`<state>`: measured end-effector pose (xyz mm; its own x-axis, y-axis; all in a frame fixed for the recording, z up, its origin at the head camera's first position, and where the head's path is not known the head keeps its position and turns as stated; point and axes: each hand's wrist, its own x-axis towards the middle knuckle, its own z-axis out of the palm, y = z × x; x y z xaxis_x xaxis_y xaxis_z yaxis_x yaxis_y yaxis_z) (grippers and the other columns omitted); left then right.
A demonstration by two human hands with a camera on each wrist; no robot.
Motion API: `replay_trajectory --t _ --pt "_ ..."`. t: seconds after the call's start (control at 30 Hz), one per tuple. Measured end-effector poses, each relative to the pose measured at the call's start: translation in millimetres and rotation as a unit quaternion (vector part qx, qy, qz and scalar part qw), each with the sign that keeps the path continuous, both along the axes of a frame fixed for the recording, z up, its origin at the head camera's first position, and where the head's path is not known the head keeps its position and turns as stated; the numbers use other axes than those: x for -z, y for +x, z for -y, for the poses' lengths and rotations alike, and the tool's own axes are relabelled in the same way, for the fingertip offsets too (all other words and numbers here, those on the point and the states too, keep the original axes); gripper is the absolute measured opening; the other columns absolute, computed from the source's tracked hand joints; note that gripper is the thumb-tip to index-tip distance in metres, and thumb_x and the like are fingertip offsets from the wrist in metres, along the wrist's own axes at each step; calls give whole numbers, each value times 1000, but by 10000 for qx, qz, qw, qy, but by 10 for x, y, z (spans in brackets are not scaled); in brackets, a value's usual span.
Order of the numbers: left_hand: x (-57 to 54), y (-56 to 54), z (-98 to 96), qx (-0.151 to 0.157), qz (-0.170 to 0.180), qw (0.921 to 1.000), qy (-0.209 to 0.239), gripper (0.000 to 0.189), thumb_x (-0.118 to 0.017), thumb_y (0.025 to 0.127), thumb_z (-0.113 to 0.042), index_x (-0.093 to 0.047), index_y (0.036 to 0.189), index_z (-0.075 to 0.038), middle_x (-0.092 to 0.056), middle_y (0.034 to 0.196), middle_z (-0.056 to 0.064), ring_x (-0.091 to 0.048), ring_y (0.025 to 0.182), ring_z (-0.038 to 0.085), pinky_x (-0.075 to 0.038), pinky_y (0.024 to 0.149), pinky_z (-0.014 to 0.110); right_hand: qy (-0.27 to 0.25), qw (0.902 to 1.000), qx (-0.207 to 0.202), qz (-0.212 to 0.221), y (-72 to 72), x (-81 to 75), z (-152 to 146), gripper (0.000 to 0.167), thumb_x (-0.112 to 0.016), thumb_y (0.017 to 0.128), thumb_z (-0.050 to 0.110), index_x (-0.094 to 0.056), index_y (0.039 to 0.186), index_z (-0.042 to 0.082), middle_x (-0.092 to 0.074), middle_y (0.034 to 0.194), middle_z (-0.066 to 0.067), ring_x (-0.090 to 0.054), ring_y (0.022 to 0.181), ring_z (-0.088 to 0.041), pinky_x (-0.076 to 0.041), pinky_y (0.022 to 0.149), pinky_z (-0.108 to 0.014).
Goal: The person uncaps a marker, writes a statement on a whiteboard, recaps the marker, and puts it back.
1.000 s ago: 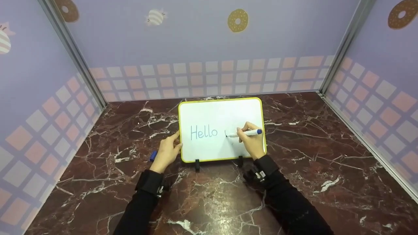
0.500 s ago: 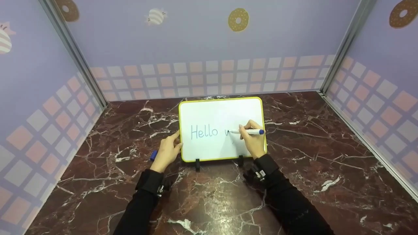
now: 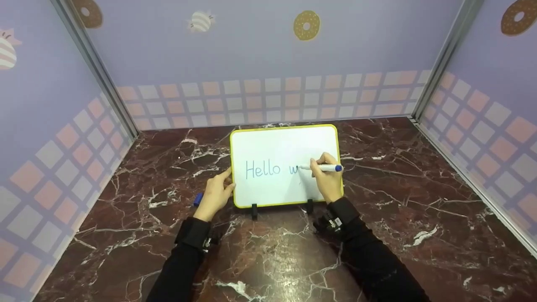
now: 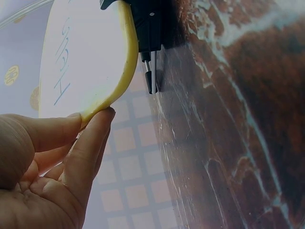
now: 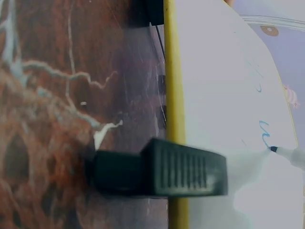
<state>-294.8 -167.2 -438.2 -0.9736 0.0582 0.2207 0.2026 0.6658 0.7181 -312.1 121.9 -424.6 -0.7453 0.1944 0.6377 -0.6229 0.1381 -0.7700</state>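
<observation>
A small whiteboard (image 3: 272, 147) with a yellow frame leans on a black stand (image 3: 254, 211). Blue writing (image 3: 263, 169) on it reads "Hello w". My right hand (image 3: 328, 180) pinches a white marker (image 3: 329, 167) with a blue end, its dark tip (image 5: 273, 149) at the end of the "w" stroke. At the board's left edge, my left hand (image 3: 216, 193) pinches the yellow rim between thumb and fingers, as the left wrist view shows close up. Beside that hand lies a blue marker cap (image 3: 198, 199), partly covered by the wrist in the head view.
The board stands on a dark red marbled table (image 3: 277, 260). Behind it rises a lilac wall (image 3: 251, 50) with pink and white squares, and similar panels stand at left and right. A black stand clip (image 5: 186, 169) grips the board's lower edge.
The right hand has moved the marker slightly rightward and up along the board, and a single short stroke has grown into a "w". The left hand has stayed at the edge.
</observation>
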Motion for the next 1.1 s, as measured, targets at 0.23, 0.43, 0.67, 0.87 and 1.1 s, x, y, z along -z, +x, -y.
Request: replay_trajectory --t 0.23,0.43,0.67,0.87,1.1 --pt "-3 4 -2 -5 23 10000 18 56 -60 94 4 -44 147 0 -69 101 23 -72 91 34 -62 72 37 -220 9996 82 130 0 -9 -58 28 -57 88 -12 -41 65 -12 -50 50 -16 -46 45 -8 -28 46 -14" --pt "-5 0 -8 -21 -9 10000 -35 56 -61 94 4 -43 147 1 -68 100 23 -71 90 34 -62 72 37 -197 9996 202 87 -16 -5 -92 28 -57 86 -14 -40 64 -13 -48 49 2 -44 45 -1 -29 45 -14" --pt "-6 -8 0 -28 -25 10000 -39 55 -60 95 3 -43 147 1 -69 102 23 -72 90 33 -62 72 37 -88 9996 269 57 -16 -7 -91 28 -57 87 -13 -41 64 -12 -50 52 -9 -45 46 -3 -30 47 -15" --pt "-13 -5 -3 -14 2 10000 -73 55 -59 95 4 -42 147 3 -68 104 24 -72 93 35 -63 73 37 72 9982 587 -60 -7 -47 -76 30 -55 81 -18 -33 61 -11 -37 55 1 -33 48 1 -24 47 -13" --pt "-7 7 0 -17 -14 10000 -37 55 -60 95 4 -43 147 3 -68 103 24 -72 91 35 -63 73 37 46 9994 319 128 -10 -26 -58 31 -56 82 -17 -35 60 -12 -45 47 -4 -42 39 -3 -28 42 -13"
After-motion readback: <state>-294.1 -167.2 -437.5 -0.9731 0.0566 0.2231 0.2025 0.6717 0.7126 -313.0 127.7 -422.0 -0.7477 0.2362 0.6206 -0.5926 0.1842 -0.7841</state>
